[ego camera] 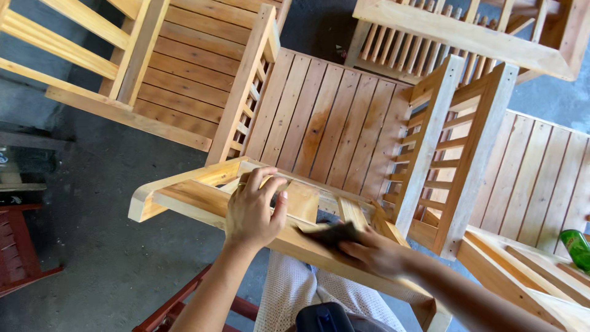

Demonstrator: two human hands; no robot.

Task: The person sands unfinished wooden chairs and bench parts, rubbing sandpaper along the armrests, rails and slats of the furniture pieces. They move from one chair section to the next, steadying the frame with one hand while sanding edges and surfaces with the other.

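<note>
An unfinished wooden armchair [326, 123] with a slatted seat stands below me. My left hand [253, 209] rests on its curved top rail [184, 193], fingers curled over the far edge. On the same rail, further right, my right hand [375, 251] presses a dark piece of sandpaper [332, 233] flat against the wood. A ring shows on one finger of the left hand.
More bare wooden chairs stand at the upper left [184, 67], the top right [455, 31] and the right [541, 178]. A green bottle [576, 247] lies on the right chair's arm. Dark red furniture [18, 246] stands at the left on the grey concrete floor [104, 246].
</note>
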